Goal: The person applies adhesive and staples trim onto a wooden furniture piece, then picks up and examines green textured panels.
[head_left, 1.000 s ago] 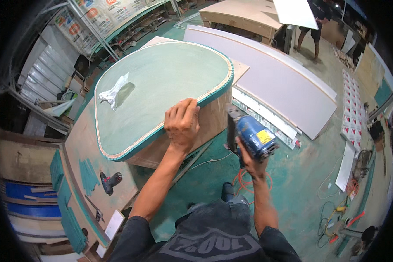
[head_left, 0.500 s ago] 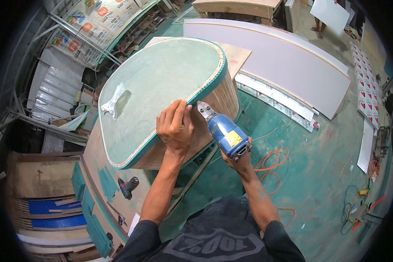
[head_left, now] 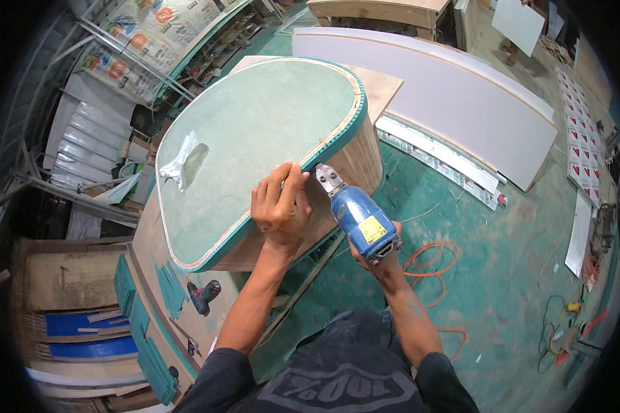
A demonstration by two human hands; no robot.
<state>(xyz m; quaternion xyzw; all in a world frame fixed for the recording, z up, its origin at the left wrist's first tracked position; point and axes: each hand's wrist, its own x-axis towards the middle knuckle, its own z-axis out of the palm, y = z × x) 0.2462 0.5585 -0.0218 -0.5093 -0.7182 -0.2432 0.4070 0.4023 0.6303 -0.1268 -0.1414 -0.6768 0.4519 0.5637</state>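
Head view, the only one. The person is standing over a rounded tabletop form, a curved-edged panel with a pale green face, lying flat on a bent-plywood base. A teal edge strip is running around its rim.

The left hand is lying on the near edge of the panel, palm down, fingers close together and curled over the rim, thumb out toward the tool. My reading: it is pressing the strip against the edge so it sits tight where the tool is meeting it.

The right hand is wrapped shut around the rear of a blue power tool; the hand is mostly hidden behind the tool body, so the individual fingers cannot be told apart. The tool's metal nose is pointing up at the rim, just beside the left fingertips and seemingly touching the strip. It is held low and angled, probably so that the nose meets the edge face squarely.

An orange cable is looping on the green floor beside the right forearm. A crumpled clear plastic scrap is sitting on the far side of the panel, well apart from both hands. A cordless drill and spare teal strips are lying on a board at lower left, presumably parked within reach.
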